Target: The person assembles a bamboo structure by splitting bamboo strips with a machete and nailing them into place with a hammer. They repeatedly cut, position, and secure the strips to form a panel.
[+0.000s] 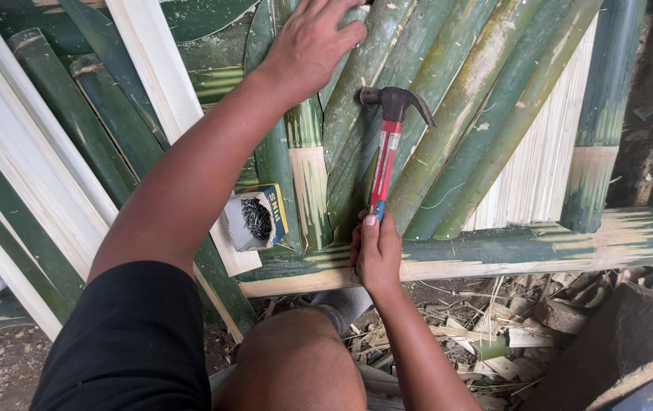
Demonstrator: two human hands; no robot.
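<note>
Fingers of the left hand point(313, 44) press flat and spread on the split green bamboo strips point(448, 99) — a fanned panel lying across a bamboo frame rail point(494, 255). Right hand point(377, 255) is wrapped tight round the red handle of a claw hammer point(384, 148), its head resting on the strips. Just left of the hammer, a small open box of nails point(254, 219) sits on the bamboo.

Right hand point(377, 255) grips claw hammer point(387, 144) at centre; left hand point(313, 44) presses split bamboo slats point(456, 99) at twelve o'clock; nail box point(256, 218) at nine.
</note>
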